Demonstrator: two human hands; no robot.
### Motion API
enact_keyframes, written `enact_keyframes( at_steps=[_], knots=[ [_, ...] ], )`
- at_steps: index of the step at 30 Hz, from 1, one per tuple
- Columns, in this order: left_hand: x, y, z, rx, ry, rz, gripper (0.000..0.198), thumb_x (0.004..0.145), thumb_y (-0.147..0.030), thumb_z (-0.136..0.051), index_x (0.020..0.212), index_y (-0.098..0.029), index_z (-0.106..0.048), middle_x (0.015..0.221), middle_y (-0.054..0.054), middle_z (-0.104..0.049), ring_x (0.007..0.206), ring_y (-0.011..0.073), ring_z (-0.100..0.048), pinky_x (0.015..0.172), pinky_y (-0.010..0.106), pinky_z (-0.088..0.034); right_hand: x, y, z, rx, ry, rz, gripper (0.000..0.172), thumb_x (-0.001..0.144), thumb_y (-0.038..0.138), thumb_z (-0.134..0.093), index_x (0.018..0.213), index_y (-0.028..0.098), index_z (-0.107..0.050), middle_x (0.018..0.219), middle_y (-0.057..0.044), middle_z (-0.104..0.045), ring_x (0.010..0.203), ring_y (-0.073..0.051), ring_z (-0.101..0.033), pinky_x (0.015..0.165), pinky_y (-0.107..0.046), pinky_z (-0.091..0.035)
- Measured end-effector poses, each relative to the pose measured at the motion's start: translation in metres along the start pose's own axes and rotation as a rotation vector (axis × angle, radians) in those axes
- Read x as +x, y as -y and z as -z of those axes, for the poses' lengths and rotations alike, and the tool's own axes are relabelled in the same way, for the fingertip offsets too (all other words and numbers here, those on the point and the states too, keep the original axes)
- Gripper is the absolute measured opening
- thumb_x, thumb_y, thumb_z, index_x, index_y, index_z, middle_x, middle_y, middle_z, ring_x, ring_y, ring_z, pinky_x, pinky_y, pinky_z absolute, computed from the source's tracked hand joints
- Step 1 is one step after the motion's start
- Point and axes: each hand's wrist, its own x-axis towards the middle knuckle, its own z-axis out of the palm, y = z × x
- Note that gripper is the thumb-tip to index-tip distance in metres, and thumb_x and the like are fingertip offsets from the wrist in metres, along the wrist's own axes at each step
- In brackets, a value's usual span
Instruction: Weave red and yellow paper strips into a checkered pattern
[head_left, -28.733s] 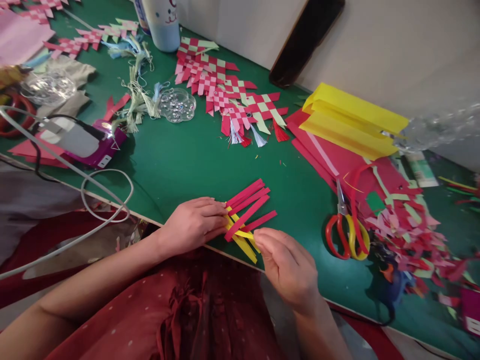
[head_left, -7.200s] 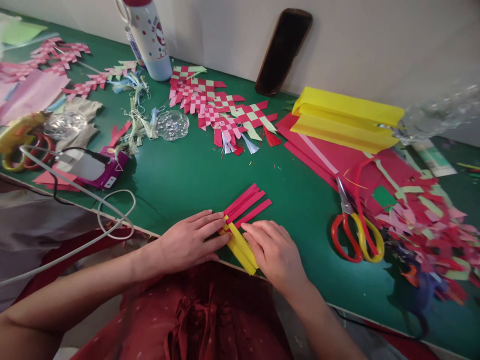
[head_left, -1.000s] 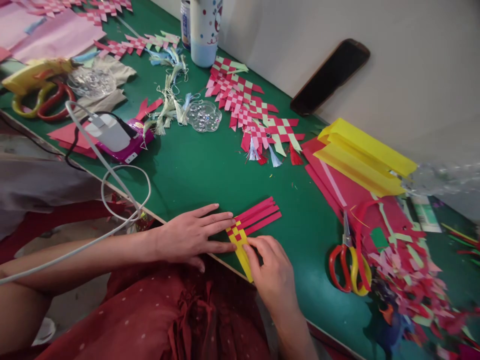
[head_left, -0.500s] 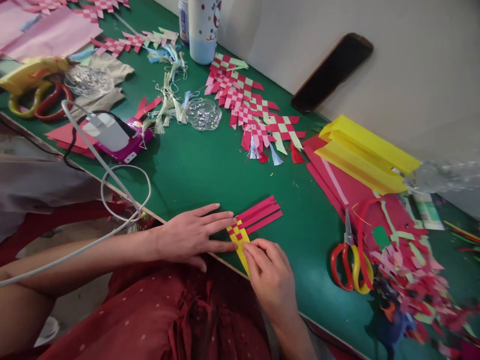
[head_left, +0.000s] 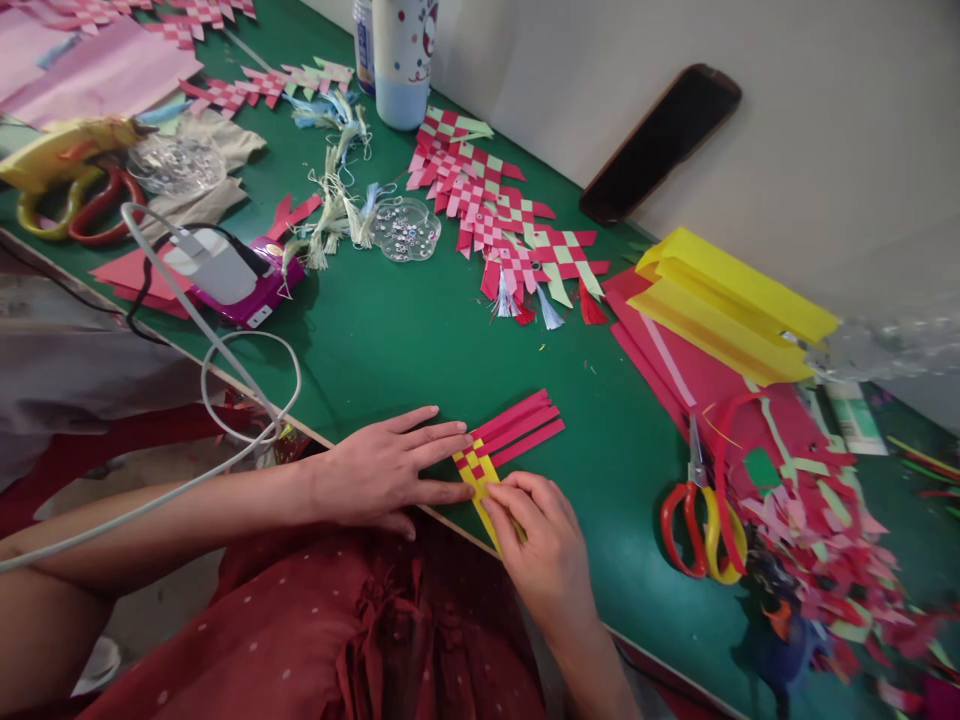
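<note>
Yellow and deep-pink paper strips, woven into a small checkered piece (head_left: 472, 462), lie on the green table near its front edge. The loose pink strips (head_left: 521, 428) fan out to the upper right, while the yellow ones (head_left: 486, 512) run down toward me. My left hand (head_left: 401, 465) is stretched out flat, its fingertips touching the left side of the weave. With thumb and fingers pinched, my right hand (head_left: 540, 535) grips the yellow strips below the checkered part; its fingertips partly cover them.
Scissors (head_left: 701, 520) and paper scraps (head_left: 840, 560) lie at right, below folded yellow paper (head_left: 739, 305). Finished woven paper fish (head_left: 487, 205), a bead dish (head_left: 405, 230) and tassels (head_left: 334, 195) lie farther back. A white cable (head_left: 247, 375) loops over the front edge at left.
My right fingers have shifted slightly on the yellow strips, and a bit of yellow now shows by the fingertips. The left hand stays in place.
</note>
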Motion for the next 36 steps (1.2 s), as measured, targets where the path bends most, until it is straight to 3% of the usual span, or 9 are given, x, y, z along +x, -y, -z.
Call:
enact_keyframes(
  at_steps=[6, 12, 15, 21, 27, 36],
  knots=[
    [0.000, 0.000, -0.002, 0.014, -0.012, -0.003, 0.081, 0.074, -0.052, -0.078, 0.143, -0.030, -0.043, 0.157, 0.013, -0.031, 0.145, 0.0298, -0.030, 0.120, 0.049, -0.017, 0.002, 0.000, 0.000, 0.019, 0.021, -0.051, 0.023, 0.096, 0.028, -0.052, 0.114, 0.019, -0.063, 0.100, -0.008, -0.068, 0.092, -0.020, -0.063, 0.083, -0.034, -0.049],
    [-0.001, 0.002, -0.001, 0.011, 0.006, -0.014, 0.082, 0.073, -0.050, -0.079, 0.143, -0.030, -0.042, 0.158, 0.013, -0.028, 0.145, 0.0296, -0.028, 0.120, 0.049, -0.016, 0.002, 0.002, -0.001, 0.000, 0.040, -0.077, 0.026, 0.097, 0.029, -0.050, 0.117, 0.020, -0.062, 0.101, -0.009, -0.068, 0.092, -0.020, -0.063, 0.083, -0.035, -0.049],
    [-0.001, 0.003, -0.001, 0.006, 0.014, -0.023, 0.086, 0.073, -0.048, -0.080, 0.146, -0.029, -0.039, 0.158, 0.014, -0.028, 0.146, 0.0299, -0.026, 0.120, 0.049, -0.016, 0.001, 0.002, 0.000, 0.013, 0.050, -0.063, 0.023, 0.097, 0.027, -0.050, 0.114, 0.021, -0.064, 0.101, -0.008, -0.067, 0.092, -0.020, -0.062, 0.084, -0.035, -0.049],
    [-0.001, 0.005, -0.003, -0.055, 0.013, -0.007, 0.084, 0.085, -0.050, -0.066, 0.148, -0.007, -0.031, 0.155, 0.017, -0.032, 0.147, 0.0272, -0.023, 0.122, 0.045, -0.010, -0.001, 0.003, 0.007, 0.044, 0.073, -0.050, 0.021, 0.097, 0.024, -0.047, 0.106, 0.022, -0.066, 0.098, -0.007, -0.064, 0.088, -0.018, -0.061, 0.079, -0.034, -0.049],
    [-0.001, 0.004, -0.002, -0.077, 0.010, 0.006, 0.074, 0.088, -0.045, -0.061, 0.146, -0.009, -0.034, 0.155, 0.015, -0.034, 0.147, 0.0259, -0.024, 0.123, 0.043, -0.008, -0.004, 0.008, 0.010, -0.023, 0.107, -0.043, 0.018, 0.090, 0.035, -0.061, 0.100, 0.020, -0.064, 0.099, -0.008, -0.063, 0.090, -0.022, -0.057, 0.080, -0.037, -0.047],
    [-0.001, 0.004, -0.003, -0.092, 0.001, 0.013, 0.074, 0.085, -0.042, -0.064, 0.144, -0.008, -0.035, 0.154, 0.016, -0.035, 0.146, 0.0261, -0.026, 0.122, 0.045, -0.012, -0.002, 0.013, 0.011, -0.043, 0.111, -0.052, 0.010, 0.091, 0.028, -0.058, 0.095, 0.020, -0.062, 0.097, -0.007, -0.063, 0.087, -0.021, -0.056, 0.078, -0.037, -0.046]
  ],
)
